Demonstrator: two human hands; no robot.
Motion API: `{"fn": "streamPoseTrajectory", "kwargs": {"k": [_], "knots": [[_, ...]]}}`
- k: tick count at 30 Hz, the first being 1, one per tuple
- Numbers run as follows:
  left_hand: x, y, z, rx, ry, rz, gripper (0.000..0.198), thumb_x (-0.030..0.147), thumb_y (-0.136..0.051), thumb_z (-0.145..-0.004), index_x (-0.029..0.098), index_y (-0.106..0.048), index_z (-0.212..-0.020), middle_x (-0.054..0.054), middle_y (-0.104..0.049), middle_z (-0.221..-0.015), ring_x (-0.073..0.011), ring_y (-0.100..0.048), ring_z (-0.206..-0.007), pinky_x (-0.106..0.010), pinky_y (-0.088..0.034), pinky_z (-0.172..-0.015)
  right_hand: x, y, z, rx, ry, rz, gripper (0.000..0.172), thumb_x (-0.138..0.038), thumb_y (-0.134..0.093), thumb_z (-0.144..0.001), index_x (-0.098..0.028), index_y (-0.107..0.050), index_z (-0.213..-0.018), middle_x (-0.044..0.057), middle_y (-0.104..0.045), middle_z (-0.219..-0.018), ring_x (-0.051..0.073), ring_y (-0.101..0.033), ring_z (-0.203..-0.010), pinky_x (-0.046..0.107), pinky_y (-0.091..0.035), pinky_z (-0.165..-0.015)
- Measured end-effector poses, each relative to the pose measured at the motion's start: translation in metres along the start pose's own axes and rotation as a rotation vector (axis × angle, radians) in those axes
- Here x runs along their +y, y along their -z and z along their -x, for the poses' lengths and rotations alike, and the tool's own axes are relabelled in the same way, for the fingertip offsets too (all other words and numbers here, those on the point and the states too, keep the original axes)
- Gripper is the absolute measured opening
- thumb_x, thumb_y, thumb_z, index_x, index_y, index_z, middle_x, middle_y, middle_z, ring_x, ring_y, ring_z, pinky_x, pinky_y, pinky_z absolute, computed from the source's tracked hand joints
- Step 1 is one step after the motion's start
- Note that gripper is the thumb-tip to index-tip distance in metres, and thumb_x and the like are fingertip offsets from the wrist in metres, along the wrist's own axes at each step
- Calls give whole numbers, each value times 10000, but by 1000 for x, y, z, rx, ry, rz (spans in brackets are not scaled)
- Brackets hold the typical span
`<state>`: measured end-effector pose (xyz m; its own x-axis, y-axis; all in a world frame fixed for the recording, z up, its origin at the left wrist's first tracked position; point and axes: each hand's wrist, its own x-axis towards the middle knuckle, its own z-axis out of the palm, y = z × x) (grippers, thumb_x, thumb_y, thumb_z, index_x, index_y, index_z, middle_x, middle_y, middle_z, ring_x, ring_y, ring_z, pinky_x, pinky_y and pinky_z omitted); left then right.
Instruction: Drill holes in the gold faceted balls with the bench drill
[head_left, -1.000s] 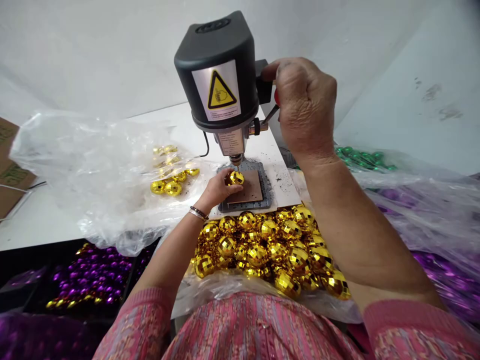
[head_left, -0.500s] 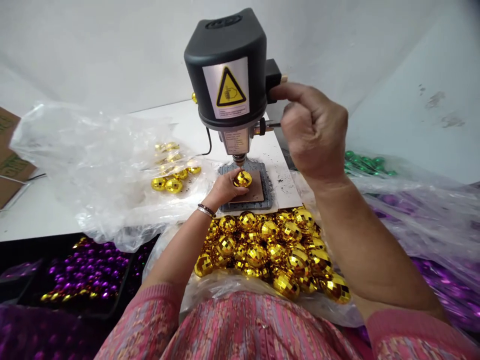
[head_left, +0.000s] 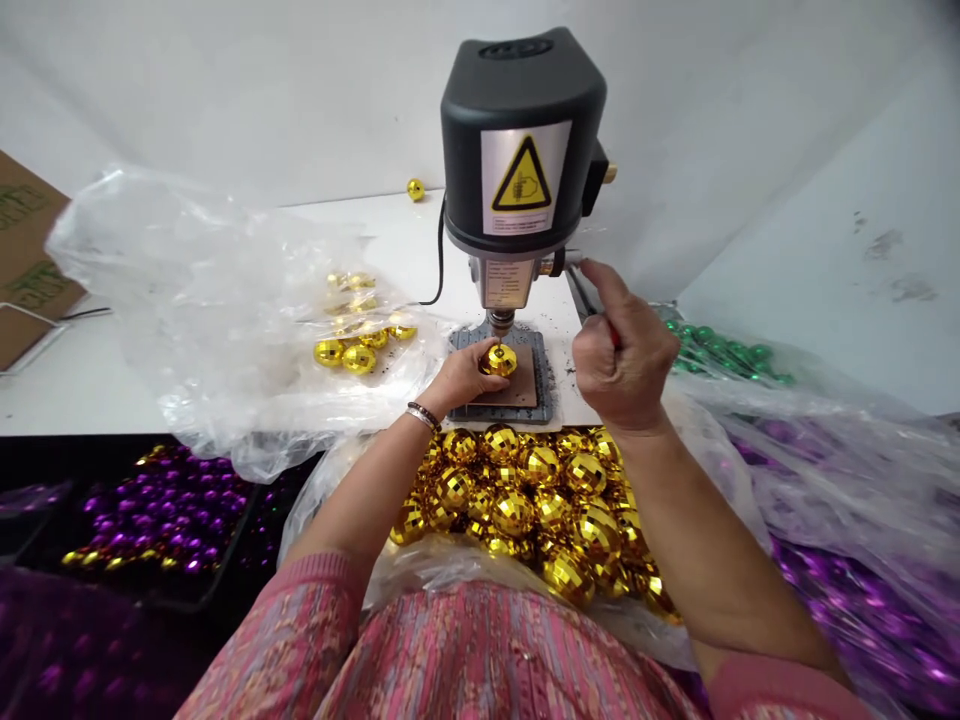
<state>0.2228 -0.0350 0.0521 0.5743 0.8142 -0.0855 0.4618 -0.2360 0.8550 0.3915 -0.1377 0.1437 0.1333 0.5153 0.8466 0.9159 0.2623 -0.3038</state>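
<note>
Between the thumb and fingers of my left hand (head_left: pixel 463 378) is a shiny gold mirror-faceted ball (head_left: pixel 499 361). It sits on a brown board (head_left: pixel 525 380) over the grey base (head_left: pixel 546 405) of a small black drill press (head_left: pixel 521 90). Right above the ball is the drill chuck (head_left: pixel 501 322); whether the bit is inside the ball I cannot tell. My right hand (head_left: pixel 626 350) is closed around the press's feed lever, a bit of red showing between the fingers. Its index finger stretches up toward the lever's hub (head_left: pixel 562 262).
Many gold balls (head_left: pixel 514 510) fill a plastic-lined heap before me. More gold balls (head_left: pixel 358 358) lie by crumpled plastic (head_left: pixel 217 320) on the white table (head_left: pixel 45 410). Purple balls (head_left: pixel 165 510) sit left, green ones (head_left: pixel 724 350) right. A cardboard box (head_left: pixel 30 260) stands far left.
My right hand has come down from beside the motor housing, to the lever's level. The left hand still holds the ball under the chuck. The whole view has shifted slightly.
</note>
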Motion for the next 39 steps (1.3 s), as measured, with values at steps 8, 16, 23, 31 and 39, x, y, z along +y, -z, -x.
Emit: {"fn": "streamPoseTrajectory", "kwargs": {"k": [8,16,23,31,39], "knots": [[1,-2,1,-17,-2,40,711,233,-827,-680,164,-622,-1358,-60,-756,-1138,-262,-696,-1068,-389,-545,-1001,-1,-6,-2,59,-48,-82,431,-267,-401,-930,-272,-713,-1228,44,-736,-872,166,-620,-681,340,-542,-700],[11,14,36,-25,45,110,577,274,-816,-709,149,-664,-1251,-63,-763,-1080,-218,-699,-970,-325,-556,-880,-12,-3,-105,38,-307,-365,334,-253,-472,-888,-187,-798,-860,0,-482,-570,119,-487,-580,298,-490,-674],[11,56,97,-476,-41,144,621,399,-884,-655,222,-733,-1231,-56,-779,-1060,-210,-702,-891,-314,-556,-810,3,-10,-100,13,-278,-300,339,-239,-469,-961,-169,-799,-999,38,-566,-673,119,-514,-559,298,-440,-582],[-63,115,69,610,450,-406,380,184,-540,-908,125,-666,-1262,-195,-677,-1287,-305,-623,-1198,-422,-480,-1038,6,-10,-92,12,-236,-284,430,-369,-397,-1019,-169,-774,-1077,46,-550,-738,132,-570,-611,307,-479,-590],[-94,118,56,439,391,-478,578,201,-700,-783,141,-593,-1347,-179,-661,-1280,-324,-605,-1176,-403,-483,-973,-17,-2,-96,24,-318,-244,384,-158,-414,-973,-125,-793,-1022,3,-497,-639,65,-452,-490,245,-379,-496]]}}
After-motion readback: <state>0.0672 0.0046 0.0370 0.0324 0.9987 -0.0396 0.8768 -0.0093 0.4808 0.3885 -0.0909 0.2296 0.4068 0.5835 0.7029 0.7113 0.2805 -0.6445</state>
